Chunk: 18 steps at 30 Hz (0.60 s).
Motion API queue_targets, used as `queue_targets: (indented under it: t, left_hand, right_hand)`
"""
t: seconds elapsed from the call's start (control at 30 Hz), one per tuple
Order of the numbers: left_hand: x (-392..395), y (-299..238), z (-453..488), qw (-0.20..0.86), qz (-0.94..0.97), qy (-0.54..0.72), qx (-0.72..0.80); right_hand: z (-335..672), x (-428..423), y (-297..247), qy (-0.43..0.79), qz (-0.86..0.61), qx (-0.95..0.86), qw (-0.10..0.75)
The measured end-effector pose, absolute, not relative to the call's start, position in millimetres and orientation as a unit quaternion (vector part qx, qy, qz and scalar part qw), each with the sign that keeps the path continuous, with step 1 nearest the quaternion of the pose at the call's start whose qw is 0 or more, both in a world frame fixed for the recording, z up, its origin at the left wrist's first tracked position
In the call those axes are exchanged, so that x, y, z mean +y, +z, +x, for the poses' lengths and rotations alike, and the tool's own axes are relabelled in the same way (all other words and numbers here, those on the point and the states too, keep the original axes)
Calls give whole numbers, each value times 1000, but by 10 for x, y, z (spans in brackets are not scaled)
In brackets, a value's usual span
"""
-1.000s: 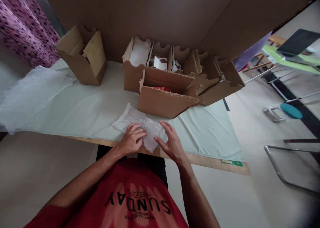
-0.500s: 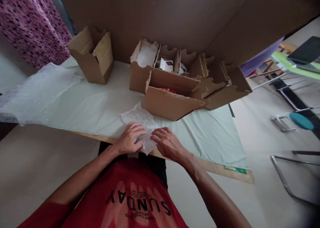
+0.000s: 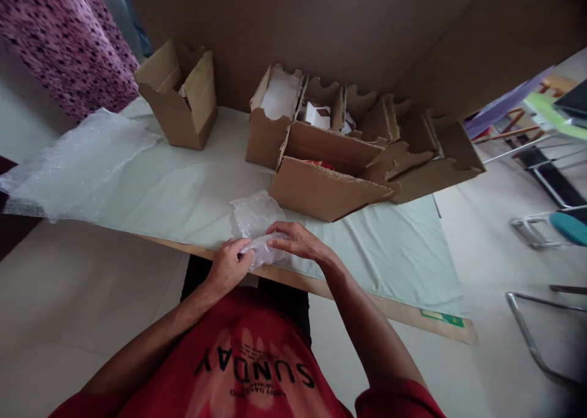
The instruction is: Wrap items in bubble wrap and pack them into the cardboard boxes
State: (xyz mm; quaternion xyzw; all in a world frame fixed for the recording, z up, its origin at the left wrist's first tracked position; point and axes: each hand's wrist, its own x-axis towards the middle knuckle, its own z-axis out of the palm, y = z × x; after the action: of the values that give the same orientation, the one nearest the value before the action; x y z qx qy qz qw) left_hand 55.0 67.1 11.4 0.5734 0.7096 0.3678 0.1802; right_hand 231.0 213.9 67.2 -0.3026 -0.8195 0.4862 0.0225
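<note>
A clear plastic sheet, bubble wrap by its look [image 3: 257,213], lies at the front edge of the cloth-covered table, its near end bunched and folded over. My left hand [image 3: 230,262] is closed on the left end of this bundle, thumb and fingers pinching it. Across the top of the roll rests my right hand [image 3: 296,242], its fingers stretched out and apart on the plastic. Whether something is wrapped inside cannot be made out. Just beyond the bundle stands a long open cardboard bin [image 3: 330,192] with something red inside.
Several cardboard bins stand behind, one holding white sheets [image 3: 279,97], another a small white box [image 3: 317,115]. A separate cardboard bin [image 3: 183,100] stands to the left. Larger bubble wrap [image 3: 77,167] hangs over the table's left edge. A teal stool [image 3: 568,227] is on the right.
The near end of the bubble wrap has been folded over into a roll. My right hand has moved forward over it with fingers extended; my left hand has turned and grips its left end.
</note>
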Motion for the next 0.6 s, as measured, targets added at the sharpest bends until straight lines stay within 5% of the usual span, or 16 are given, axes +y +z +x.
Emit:
queue_targets:
  t: [0.23, 0.4, 0.6]
  left_hand:
    - [687, 288, 608, 21, 659, 380, 649]
    - [699, 220, 702, 13, 696, 306, 649]
    - [853, 245, 533, 81, 675, 339, 650]
  right_hand:
    - [2248, 2109, 372, 431, -406, -800, 97]
    - [2153, 2073, 495, 324, -423, -846, 40]
    - [2419, 1796, 735, 168, -313, -929, 108]
